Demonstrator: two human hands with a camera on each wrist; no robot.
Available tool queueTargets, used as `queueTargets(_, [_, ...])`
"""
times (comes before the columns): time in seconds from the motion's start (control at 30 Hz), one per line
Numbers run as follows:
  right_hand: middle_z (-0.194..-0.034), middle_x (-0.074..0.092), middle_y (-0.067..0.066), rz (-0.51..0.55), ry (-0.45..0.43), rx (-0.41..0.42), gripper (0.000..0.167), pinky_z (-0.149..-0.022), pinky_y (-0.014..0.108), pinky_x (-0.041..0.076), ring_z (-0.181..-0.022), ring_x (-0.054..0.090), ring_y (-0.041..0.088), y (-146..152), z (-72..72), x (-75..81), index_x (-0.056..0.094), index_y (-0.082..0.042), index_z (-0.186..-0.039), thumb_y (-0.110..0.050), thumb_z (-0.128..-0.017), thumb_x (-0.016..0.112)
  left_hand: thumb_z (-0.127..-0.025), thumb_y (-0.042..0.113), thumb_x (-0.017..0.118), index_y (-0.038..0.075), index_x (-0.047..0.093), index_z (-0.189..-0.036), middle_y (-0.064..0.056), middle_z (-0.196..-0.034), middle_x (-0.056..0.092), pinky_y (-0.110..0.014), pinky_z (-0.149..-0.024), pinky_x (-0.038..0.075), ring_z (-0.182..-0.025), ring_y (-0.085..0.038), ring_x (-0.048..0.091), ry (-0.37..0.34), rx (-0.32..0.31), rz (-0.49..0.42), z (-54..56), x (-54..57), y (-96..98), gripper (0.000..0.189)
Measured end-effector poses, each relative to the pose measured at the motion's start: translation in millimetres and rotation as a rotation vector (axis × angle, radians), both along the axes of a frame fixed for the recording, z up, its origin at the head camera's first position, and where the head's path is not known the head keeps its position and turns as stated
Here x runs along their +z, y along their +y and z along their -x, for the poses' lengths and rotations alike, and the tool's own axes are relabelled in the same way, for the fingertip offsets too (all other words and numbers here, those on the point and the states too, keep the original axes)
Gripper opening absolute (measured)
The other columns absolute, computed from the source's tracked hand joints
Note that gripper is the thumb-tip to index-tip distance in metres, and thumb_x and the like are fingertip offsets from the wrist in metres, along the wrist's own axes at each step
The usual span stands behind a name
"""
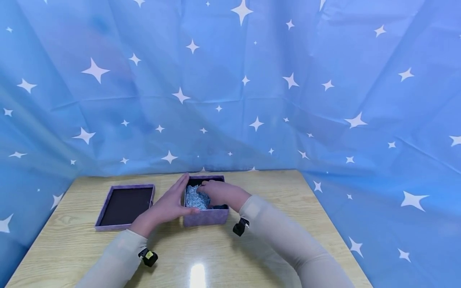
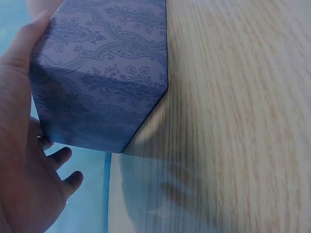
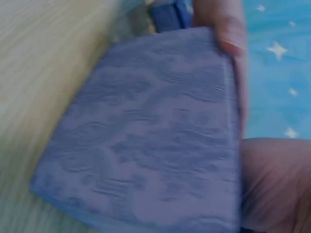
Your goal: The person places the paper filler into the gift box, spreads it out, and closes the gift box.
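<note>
A purple box with a damask pattern stands open on the table, its inside dark. Light-blue crinkled filler lies in its left part. My left hand holds the box from its left side, thumb at the front rim and fingers toward the back corner. In the left wrist view this hand spans the patterned wall, some fingers free of it. My right hand reaches over the right rim into the box, against the filler. Its fingertips are hidden in there, and I cannot tell whether they pinch anything.
Left of the box lies a shallow purple-edged lid, its black inside facing up, close to my left forearm. The pale wooden table ends in front of a blue star-patterned curtain, which also hangs along both sides.
</note>
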State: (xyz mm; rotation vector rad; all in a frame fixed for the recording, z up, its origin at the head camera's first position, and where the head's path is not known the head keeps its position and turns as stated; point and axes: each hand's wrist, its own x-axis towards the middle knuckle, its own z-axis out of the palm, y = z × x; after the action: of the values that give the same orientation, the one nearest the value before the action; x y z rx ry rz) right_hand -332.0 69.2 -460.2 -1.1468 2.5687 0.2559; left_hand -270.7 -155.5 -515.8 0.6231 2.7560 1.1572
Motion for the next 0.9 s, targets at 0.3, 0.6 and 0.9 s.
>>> queueTargets(0.3, [-0.167,0.053,0.003,0.032,0.016,-0.001,0.065,-0.121,0.039,0.048,-0.153,0.051,0.026,2.7,-0.9,0.2,0.057,-0.021,-0.164,-0.020,-0.104,0.082,-0.089,0.070,0.084,0.017,0.000,-0.179,-0.006,-0.186,-0.005,-0.069,-0.127,0.030,-0.167,-0.047,0.015,0.005,0.000,0.006,1.0,-1.8,0.0,0.134])
queueTargets(0.6, [-0.162,0.058,0.009,0.390,-0.152,-0.094,0.070,-0.119,0.043,0.050,-0.147,0.056,0.028,32.9,0.8,21.1,0.057,-0.010,-0.161,-0.023,-0.099,0.088,-0.089,0.072,0.084,0.015,0.001,-0.179,-0.008,-0.186,-0.003,-0.072,-0.126,0.028,-0.166,-0.049,0.015,0.023,0.007,0.004,-1.2,-0.5,1.0,0.135])
queueTargets(0.9, [-0.154,0.061,0.012,0.699,-0.188,-0.192,0.060,-0.111,0.048,0.055,-0.138,0.062,0.035,43.3,-6.8,14.8,0.062,-0.008,-0.155,-0.020,-0.102,0.085,-0.091,0.064,0.085,0.015,-0.002,-0.179,-0.010,-0.186,-0.005,-0.072,-0.127,0.026,-0.166,-0.049,0.013,0.030,0.011,0.002,-2.0,3.2,2.0,0.134])
